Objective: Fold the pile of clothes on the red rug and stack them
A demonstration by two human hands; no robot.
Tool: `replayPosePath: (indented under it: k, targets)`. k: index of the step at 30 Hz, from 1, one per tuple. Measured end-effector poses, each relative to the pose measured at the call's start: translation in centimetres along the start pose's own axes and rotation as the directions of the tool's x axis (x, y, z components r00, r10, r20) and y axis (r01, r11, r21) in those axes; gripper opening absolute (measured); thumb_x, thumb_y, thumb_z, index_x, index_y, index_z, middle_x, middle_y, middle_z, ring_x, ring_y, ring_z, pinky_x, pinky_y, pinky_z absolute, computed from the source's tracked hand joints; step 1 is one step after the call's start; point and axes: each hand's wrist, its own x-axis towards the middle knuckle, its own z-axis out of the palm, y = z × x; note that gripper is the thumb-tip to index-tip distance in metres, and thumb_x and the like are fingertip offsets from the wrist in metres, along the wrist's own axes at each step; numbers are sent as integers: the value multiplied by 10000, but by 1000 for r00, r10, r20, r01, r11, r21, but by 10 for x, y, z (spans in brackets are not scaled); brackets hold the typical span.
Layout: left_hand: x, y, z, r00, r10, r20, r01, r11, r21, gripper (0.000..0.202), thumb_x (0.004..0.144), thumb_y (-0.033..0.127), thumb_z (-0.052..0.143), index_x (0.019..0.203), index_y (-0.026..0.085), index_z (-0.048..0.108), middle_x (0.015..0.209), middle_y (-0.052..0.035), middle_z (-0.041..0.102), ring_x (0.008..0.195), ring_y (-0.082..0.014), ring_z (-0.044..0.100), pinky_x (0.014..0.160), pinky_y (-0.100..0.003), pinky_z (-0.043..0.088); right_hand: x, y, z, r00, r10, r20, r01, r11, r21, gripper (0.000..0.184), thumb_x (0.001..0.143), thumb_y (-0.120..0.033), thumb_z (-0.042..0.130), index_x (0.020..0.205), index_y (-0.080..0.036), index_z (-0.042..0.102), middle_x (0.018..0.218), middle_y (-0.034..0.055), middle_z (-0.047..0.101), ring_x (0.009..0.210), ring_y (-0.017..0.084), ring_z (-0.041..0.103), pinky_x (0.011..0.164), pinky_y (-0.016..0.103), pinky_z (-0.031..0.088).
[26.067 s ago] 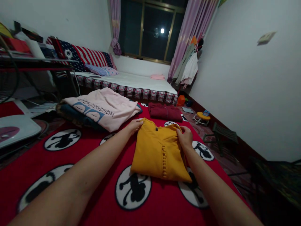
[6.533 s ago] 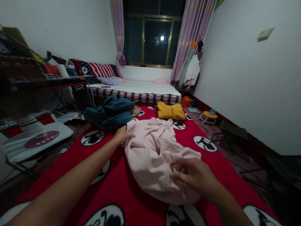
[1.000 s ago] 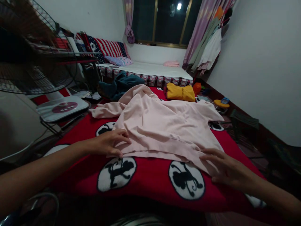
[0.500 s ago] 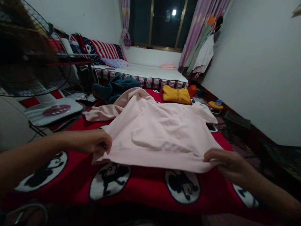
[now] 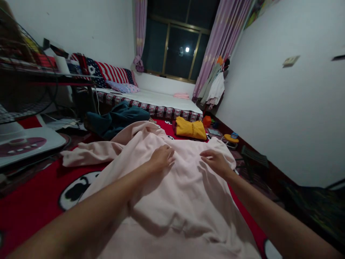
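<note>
Left hand (image 5: 161,158): rests palm down on the pink sweatshirt (image 5: 172,201), its fingers (image 5: 170,158) spread loosely and flat on the cloth, gripping nothing.
Right hand (image 5: 215,162): lies on the same garment, just beside the left, its fingers (image 5: 206,154) stretched out and pressed on the fabric, closed on nothing.
Pink sweatshirt: spread over the red blanket (image 5: 37,183), covering most of the near part; one sleeve (image 5: 86,154) trails off to the left, and the far edge bunches up ahead of the hands.
Red blanket: carries white rounds with black figures, one showing beside the left forearm.
Yellow garment (image 5: 190,128): folded, lying on the blanket beyond the sweatshirt, well apart from both hands.
Teal garment (image 5: 115,120): heaped loosely at the far left, near the bed (image 5: 151,100).
Bed: stands under the dark window (image 5: 175,50), with a striped pillow (image 5: 110,73) at its left end.
Fan base (image 5: 24,144): white, at the left edge.
Hanging clothes (image 5: 214,88): by the curtain at the right wall.
</note>
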Motion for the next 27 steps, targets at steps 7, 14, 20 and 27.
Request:
replayPosePath:
  k: [7,14,20,27]
  targets:
    - [-3,-20,54,995,-23,-92,29,998,64,416,924,343,475,1299,176,544,1408,-154,471,1294,-298,424,1090,-489,302,83,34,43,984,125,-124,-148,970,-193,275,812,-177,509,1008,-127,697,1025,107,711,947,209,654,885,321,483]
    - [-1,-19,50,991,-10,-135,9,1000,-6,360,889,309,539,1228,199,592,1337,-125,528,1242,-277,465,1073,-465,329,120,19,71,989,133,68,-83,868,-490,613,677,-314,730,1250,-160,579,1189,146,648,1069,306,588,859,367,436]
    - [-2,-14,37,931,-1,-364,-65,984,-169,194,925,229,464,968,197,650,1059,-82,641,1020,-216,561,930,-380,427,93,0,40,981,-150,-122,61,840,-539,152,797,-215,555,877,-197,683,928,84,684,920,240,586,842,331,391]
    - [-6,-11,27,914,11,-405,-91,980,-179,346,960,298,383,712,193,600,748,-69,652,773,-195,585,768,-351,425,-17,-28,41,833,-361,420,525,756,-391,136,767,-97,524,806,-194,613,841,48,650,799,189,564,779,319,387]
